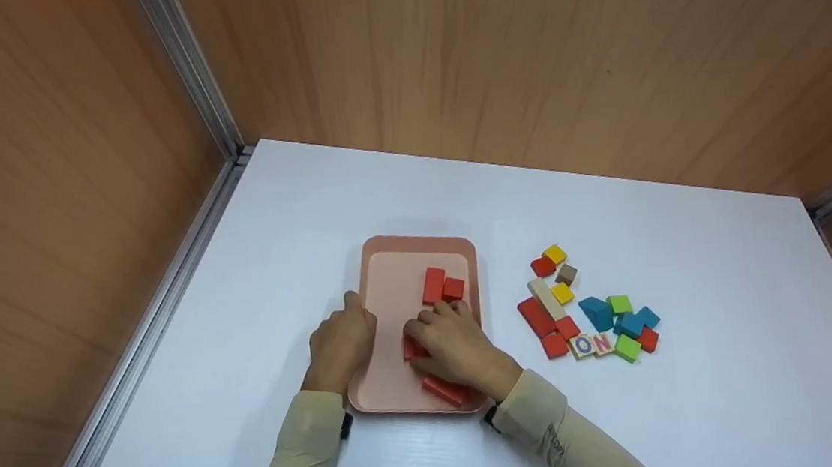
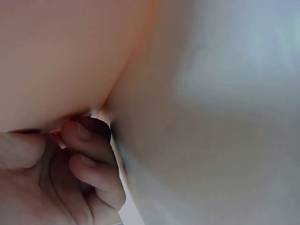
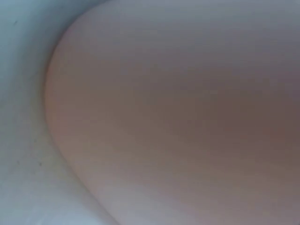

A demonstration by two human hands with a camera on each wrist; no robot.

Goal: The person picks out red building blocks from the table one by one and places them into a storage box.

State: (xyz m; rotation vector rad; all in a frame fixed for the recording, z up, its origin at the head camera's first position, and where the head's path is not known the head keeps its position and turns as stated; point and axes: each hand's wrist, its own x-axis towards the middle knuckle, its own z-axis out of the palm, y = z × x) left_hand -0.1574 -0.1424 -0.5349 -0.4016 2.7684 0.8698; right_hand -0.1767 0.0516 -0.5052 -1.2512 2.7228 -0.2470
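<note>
A pink tray (image 1: 398, 385) lies on the white table with several red blocks in it. My left hand (image 1: 340, 343) grips its left rim; the left wrist view shows curled fingers (image 2: 93, 173) at the edge. Over the tray's right side, my right hand (image 1: 456, 343) bends its fingers round a red block (image 1: 412, 348), which they partly cover. A long red block (image 1: 445, 390) lies under that hand's wrist side. Beyond the fingers sit an upright-lying red block (image 1: 433, 285) and a small red cube (image 1: 453, 288). Blurred pink tray surface fills most of the right wrist view, with no fingers showing.
Right of the tray lie loose blocks: red (image 1: 536, 317), yellow (image 1: 562, 293), blue (image 1: 596, 313), green (image 1: 627, 348), a plain wooden bar (image 1: 547, 299) and lettered blocks (image 1: 582, 346). Wooden panels (image 1: 483, 54) stand behind and left of the table.
</note>
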